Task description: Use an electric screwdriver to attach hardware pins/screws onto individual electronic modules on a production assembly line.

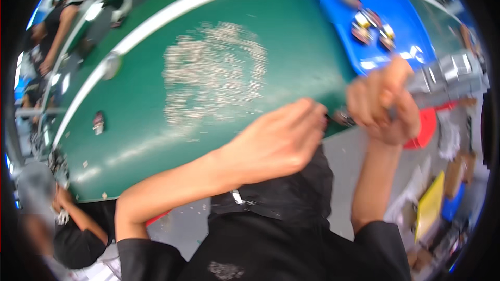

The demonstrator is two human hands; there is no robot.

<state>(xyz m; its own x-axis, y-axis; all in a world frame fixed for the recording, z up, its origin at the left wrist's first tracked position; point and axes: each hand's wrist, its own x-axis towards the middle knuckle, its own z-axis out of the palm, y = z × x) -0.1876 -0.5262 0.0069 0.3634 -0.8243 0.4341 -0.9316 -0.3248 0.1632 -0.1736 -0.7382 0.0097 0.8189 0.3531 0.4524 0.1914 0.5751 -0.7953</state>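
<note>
My left hand (284, 138) reaches across the table's near edge with its fingers pinched together. A small dark bit shows at its fingertips, too blurred to name. My right hand (384, 106) is raised just beside it, fingers curled in and smeared by motion; whatever they may hold is hidden. Between the two hands, by the table edge, sits a small shiny dark metallic part (342, 116). On the green table (297, 47) lies a wide spread of many tiny pale pieces (213, 73), beyond my left hand.
A blue tray (411, 18) at the far right holds several shiny rounded metal parts (362, 28). Right of my right hand is a grey metal fixture (450, 75), with a red round object (423, 127) below. A small part (98, 123) lies far left. Other people work at left.
</note>
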